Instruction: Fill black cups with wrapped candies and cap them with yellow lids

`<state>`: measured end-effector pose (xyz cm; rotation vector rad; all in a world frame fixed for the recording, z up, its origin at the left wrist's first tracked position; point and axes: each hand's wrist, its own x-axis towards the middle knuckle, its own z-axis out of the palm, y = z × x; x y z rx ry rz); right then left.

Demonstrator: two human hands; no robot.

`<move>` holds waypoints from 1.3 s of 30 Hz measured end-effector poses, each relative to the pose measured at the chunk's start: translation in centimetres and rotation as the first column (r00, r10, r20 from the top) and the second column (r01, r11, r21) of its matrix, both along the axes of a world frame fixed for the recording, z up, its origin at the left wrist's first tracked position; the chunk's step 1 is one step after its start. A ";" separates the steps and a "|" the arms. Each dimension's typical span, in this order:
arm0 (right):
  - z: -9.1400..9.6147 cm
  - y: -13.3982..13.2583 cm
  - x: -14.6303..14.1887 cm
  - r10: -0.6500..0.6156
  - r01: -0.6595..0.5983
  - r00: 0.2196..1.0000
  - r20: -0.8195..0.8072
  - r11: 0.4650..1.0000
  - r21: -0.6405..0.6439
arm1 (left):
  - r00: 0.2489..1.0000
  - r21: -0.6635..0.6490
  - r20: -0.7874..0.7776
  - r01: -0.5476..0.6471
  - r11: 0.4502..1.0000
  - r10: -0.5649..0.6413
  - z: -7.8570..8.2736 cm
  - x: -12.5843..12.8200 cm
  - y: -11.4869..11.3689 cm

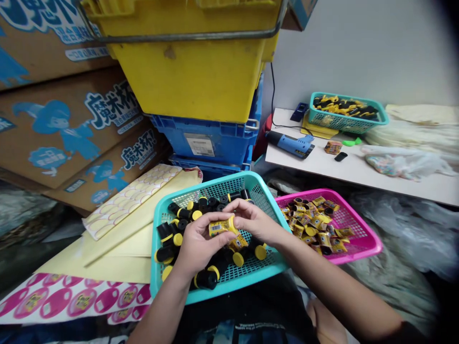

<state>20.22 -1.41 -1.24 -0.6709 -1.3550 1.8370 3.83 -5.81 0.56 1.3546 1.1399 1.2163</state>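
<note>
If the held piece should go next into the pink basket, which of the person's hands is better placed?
Probably the right hand: it is at the held piece and closer to the pink basket, which lies on that side. The left hand, also at the piece, is farther away.

Seeing a yellow bin (190, 81) stacked on blue crates (229, 143), with blue-and-white printed cardboard boxes (68, 129) piled to the left. Spotting a blue heat gun (291, 143) and, farther right, a translucent plastic bag (412, 162) lying on a white table (326, 163). Also noticing pink-printed sheets (83, 300) at lower left.
</note>
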 end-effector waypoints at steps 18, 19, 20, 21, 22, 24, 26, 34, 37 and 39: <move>3.6 -1.2 5.8 -0.590 -0.385 0.331 0.736 0.628 0.677 | 0.895 0.058 -0.371 -0.243 0.968 0.247 -0.2 -4.0 1.8; 3.3 -0.7 4.2 -0.505 -0.513 0.320 0.802 0.619 0.595 | 0.884 0.019 -0.423 -0.212 0.977 0.200 -0.2 -4.0 1.8; 2.8 -0.1 2.8 -0.460 -0.600 0.269 0.846 0.607 0.521 | 0.868 -0.014 -0.472 -0.183 0.983 0.155 -0.3 -4.1 1.7; 2.3 0.6 1.8 -0.452 -0.651 0.200 0.869 0.602 0.463 | 0.850 -0.036 -0.513 -0.159 0.987 0.119 -0.4 -4.2 1.7; 1.8 1.3 1.2 -0.466 -0.676 0.131 0.875 0.603 0.422 | 0.835 -0.046 -0.542 -0.141 0.989 0.094 -0.6 -4.3 1.6; 0.6 2.5 0.9 -0.494 -0.705 0.036 0.869 0.604 0.372 | 0.825 -0.047 -0.560 -0.127 0.991 0.079 -0.9 -4.6 1.4; -0.3 3.3 1.3 -0.480 -0.725 0.023 0.877 0.596 0.345 | 0.828 -0.050 -0.555 -0.135 0.990 0.085 -1.2 -4.9 1.3; 1.3 2.6 3.0 -0.131 -0.081 0.819 0.559 0.937 0.339 | 0.681 -0.012 -0.725 -0.160 0.987 0.101 -1.0 -5.5 2.2; 2.3 1.9 2.7 -0.090 0.071 0.977 0.196 0.992 0.100 | 0.429 -0.079 -0.903 -0.108 0.991 -0.025 -1.9 -5.2 2.7; 2.8 1.4 2.2 -0.141 0.141 0.990 0.013 0.990 -0.022 | 0.264 -0.092 -0.962 -0.101 0.991 -0.062 -2.8 -4.8 2.9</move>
